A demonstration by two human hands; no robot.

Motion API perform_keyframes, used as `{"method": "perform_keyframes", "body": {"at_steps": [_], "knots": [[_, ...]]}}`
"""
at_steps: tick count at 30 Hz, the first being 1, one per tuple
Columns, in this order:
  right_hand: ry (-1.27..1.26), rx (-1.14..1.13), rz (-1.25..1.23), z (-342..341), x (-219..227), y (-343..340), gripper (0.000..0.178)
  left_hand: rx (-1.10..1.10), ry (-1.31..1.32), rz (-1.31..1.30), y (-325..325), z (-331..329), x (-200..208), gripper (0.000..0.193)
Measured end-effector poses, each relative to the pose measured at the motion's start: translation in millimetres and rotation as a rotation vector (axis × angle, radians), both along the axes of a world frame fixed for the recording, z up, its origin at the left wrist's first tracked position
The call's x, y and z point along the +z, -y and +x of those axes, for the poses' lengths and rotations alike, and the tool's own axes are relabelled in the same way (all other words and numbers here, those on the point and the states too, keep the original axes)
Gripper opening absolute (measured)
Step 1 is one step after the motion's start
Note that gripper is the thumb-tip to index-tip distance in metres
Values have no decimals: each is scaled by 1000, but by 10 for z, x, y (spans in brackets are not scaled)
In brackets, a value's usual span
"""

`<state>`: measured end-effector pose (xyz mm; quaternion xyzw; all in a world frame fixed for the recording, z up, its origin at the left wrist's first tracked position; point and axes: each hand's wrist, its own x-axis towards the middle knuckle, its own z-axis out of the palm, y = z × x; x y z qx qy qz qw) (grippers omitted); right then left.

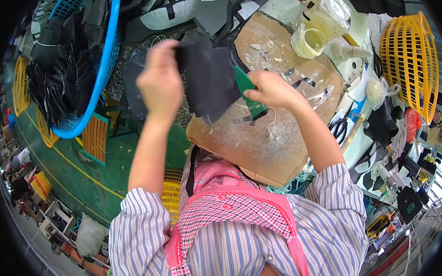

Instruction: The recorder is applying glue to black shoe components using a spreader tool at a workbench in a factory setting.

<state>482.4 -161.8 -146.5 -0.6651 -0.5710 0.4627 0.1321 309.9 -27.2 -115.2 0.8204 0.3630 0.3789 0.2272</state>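
My left hand (162, 81), blurred by motion, is closed at the upper left edge of a black flat piece (200, 71). That piece is smeared too and looks like soft sheet material. Part of another dark flat piece (222, 73) shows beside it. In my right hand (273, 89) is a green flat tool (251, 96) with a pointed upper end and a dark lower edge, perhaps a brush. Its lower end is over a brown cardboard sheet (276, 140), which is streaked with dried glue and bits of black tape.
A blue basket (111, 49) full of black pieces stands at the left. Beyond the cardboard are a glue-coated container (324, 12) and a small pot (308, 41). Scissors (338, 129) lie on the right, below a yellow basket (409, 63). More dark cut pieces (214, 13) are heaped at the back.
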Motion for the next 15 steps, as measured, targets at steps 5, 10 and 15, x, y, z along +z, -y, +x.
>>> {"method": "perform_keyframes", "body": {"at_steps": [5, 10, 15], "knots": [[-433, -285, -48, 201, -133, 225, 34, -161, 390, -716, -348, -153, 511, 16], [-521, -853, 231, 403, -105, 344, 14, -520, -264, -908, -275, 75, -579, 40], [-641, -858, 379, 271, -115, 66, 9, -325, -367, -1076, -298, 177, -502, 57]]}}
